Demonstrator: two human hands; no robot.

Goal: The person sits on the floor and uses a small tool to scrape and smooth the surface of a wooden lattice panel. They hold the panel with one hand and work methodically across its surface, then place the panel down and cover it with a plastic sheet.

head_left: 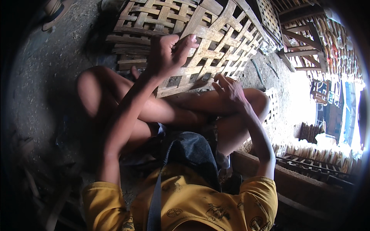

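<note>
We sit cross-legged on the dirt floor (pixel 46 84), knees up as a rest. Right hand (pixel 229 90), at 3 o'clock of the lap, pinches the lower edge of the woven bamboo lattice panel (pixel 216 50), probably to steady it. Left hand (pixel 169 54), at 12 o'clock, curls its grip around a strip, fingers closed, keeping the panel tilted toward us. Beyond, at 12, lie stacked lattice panels (pixel 146 23).

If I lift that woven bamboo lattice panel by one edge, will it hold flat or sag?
The bamboo lattice panel probably flexes slightly but holds: its strips look flat, stiff and interlocked. It seems light, being mostly open gaps. The left hand and right hand already prop it tilted, so it looks easy to shift.
</note>
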